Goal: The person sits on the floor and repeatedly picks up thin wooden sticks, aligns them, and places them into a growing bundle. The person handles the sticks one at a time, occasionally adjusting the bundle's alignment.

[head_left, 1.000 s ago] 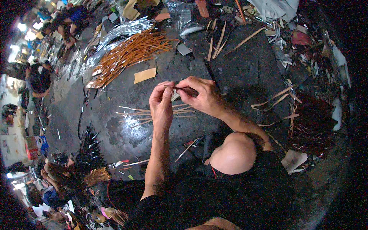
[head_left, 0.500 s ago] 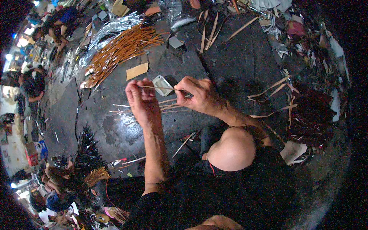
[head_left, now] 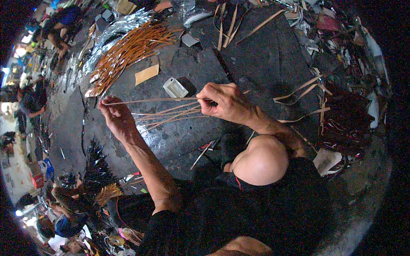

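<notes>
My left hand (head_left: 116, 118) pinches the left end of a long thin pale cane strip (head_left: 149, 100). My right hand (head_left: 222, 101) is closed on its other end, so the strip runs taut and nearly level between the two hands above the dark floor. Under it lie several more loose pale strips (head_left: 171, 114). A small white plastic tray (head_left: 175, 88) sits just beyond the strip, near my right hand. My bare knee (head_left: 260, 158) shows below the right forearm.
A big bundle of orange-brown sticks (head_left: 128, 51) lies on shiny foil at the upper left. A tan card (head_left: 147, 74) lies near it. Wider cane strips (head_left: 299, 91) and dark scraps crowd the right. Other people sit along the left rim (head_left: 30, 100).
My hands have drawn apart: the left moved out to the left while the right stayed. The strip between them is now stretched to its full length.
</notes>
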Tool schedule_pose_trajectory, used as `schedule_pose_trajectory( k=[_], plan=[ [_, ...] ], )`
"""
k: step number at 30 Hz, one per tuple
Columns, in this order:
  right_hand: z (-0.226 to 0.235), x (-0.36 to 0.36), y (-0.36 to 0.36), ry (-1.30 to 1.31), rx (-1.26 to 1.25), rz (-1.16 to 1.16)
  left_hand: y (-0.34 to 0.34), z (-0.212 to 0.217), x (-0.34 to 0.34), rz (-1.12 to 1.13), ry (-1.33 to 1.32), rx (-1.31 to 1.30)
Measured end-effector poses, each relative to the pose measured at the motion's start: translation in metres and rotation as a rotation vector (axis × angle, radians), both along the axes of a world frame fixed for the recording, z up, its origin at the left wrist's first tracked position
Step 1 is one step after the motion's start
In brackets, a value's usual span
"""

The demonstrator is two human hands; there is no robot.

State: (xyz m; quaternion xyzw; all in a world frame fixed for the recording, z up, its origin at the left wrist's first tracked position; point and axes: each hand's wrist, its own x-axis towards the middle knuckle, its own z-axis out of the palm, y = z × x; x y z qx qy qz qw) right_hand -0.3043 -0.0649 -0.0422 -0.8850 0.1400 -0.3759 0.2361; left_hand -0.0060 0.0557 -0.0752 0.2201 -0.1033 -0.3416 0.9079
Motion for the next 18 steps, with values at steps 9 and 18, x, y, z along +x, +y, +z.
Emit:
schedule_pose_trajectory(
  k=[9, 18],
  plan=[
    [0.003, -0.015, -0.004, 0.078, 0.004, 0.011, 0.02, -0.015, 0.06, 0.001, 0.013, -0.015],
    [0.005, -0.02, -0.007, 0.066, 0.023, 0.003, 0.037, -0.031, 0.109, -0.094, 0.045, -0.071]
  ],
)
